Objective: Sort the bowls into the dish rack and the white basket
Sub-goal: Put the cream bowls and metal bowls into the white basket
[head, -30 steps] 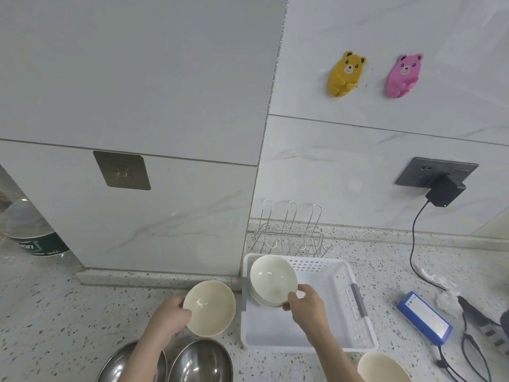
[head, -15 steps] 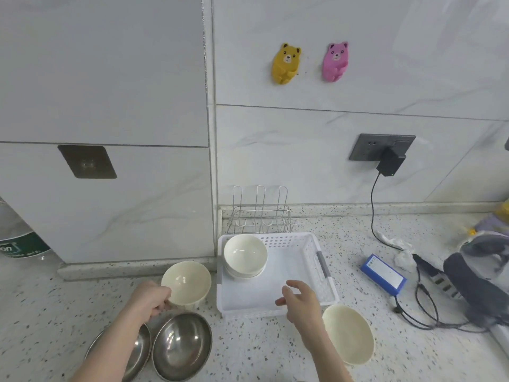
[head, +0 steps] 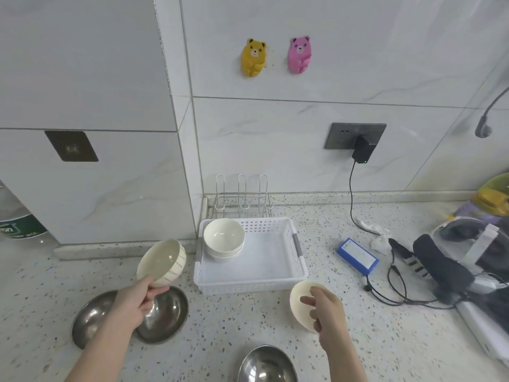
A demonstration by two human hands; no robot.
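Note:
My left hand (head: 135, 301) grips a cream bowl with striped sides (head: 161, 262) by its rim, tilted, left of the white basket (head: 275, 283). In the basket's far left corner sits a stack of white bowls (head: 223, 239). My right hand (head: 326, 312) reaches over a cream bowl (head: 298, 300) on the counter just in front of the basket, fingers loosely bent above it. Behind the basket stands the wire dish rack (head: 241, 198), holding nothing. Two steel bowls (head: 165, 315) lie under my left hand, a third steel bowl (head: 265, 365) at the bottom edge.
A blue box (head: 357, 256), cables and a black charger plugged into the wall socket (head: 355, 135) lie to the right. Dark gear and a white device (head: 468, 260) fill the far right. A wall column juts out at left, with a bottle (head: 16, 224) beside it.
My right hand left the white bowls in the basket and moved back to the cream bowl on the counter. My left hand still holds its bowl. The view has panned right and down.

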